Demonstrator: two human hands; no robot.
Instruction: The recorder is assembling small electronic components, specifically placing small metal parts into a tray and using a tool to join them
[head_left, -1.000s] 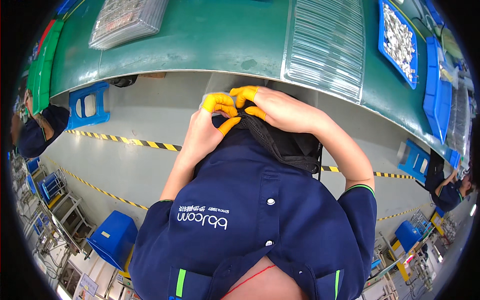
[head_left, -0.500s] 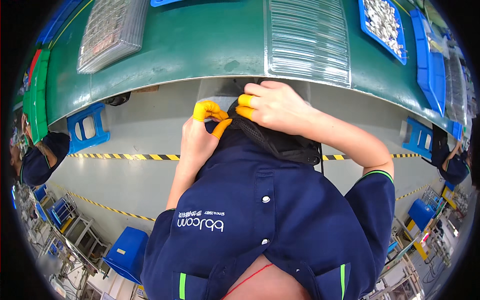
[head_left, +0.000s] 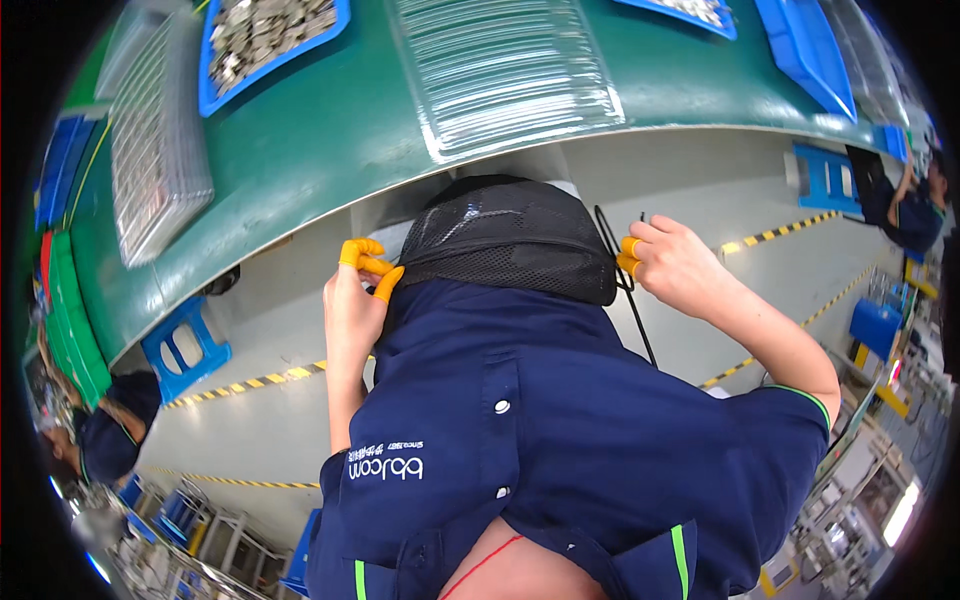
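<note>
Hands [head_left: 355, 302] [head_left: 680, 270] flank the black mesh bag [head_left: 510, 262].

The wearer has two hands: one left hand [head_left: 353, 305] and one right hand [head_left: 683, 272]. Five yellow finger covers [head_left: 389, 283] can be seen, three on the first hand and two on the second. There is one black bag [head_left: 510, 265] and one green table [head_left: 320, 140]. Two stools [head_left: 185, 350] can be counted, and also two co-workers [head_left: 118, 412]. Trays [head_left: 207, 88] holding small parts [head_left: 270, 38] are two; the parts are too many to count. Two white buttons [head_left: 502, 406] show clearly.
</note>
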